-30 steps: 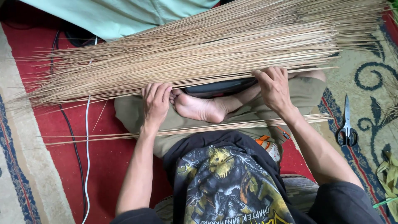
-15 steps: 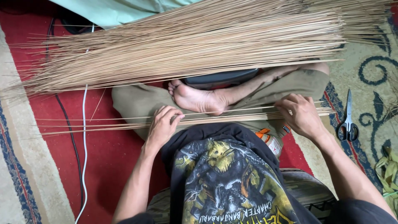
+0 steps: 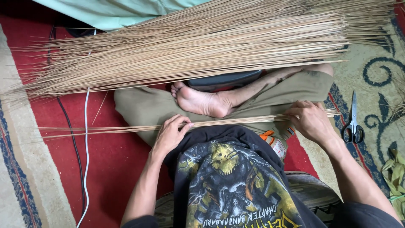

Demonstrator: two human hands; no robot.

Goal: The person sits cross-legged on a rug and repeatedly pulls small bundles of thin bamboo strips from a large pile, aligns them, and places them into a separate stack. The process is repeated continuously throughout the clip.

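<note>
sitting cross-legged, both hands half-curled on the thin bundle (image 3: 236, 121) across the lap: left hand (image 3: 171, 135) mid-bundle, right hand (image 3: 311, 120) gripping its end.

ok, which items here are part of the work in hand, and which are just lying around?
In use:
left hand
right hand
small bundle of thin sticks across the lap
big pile of sticks

Lying about:
scissors
white cable
black cable
green leaf strips
</note>
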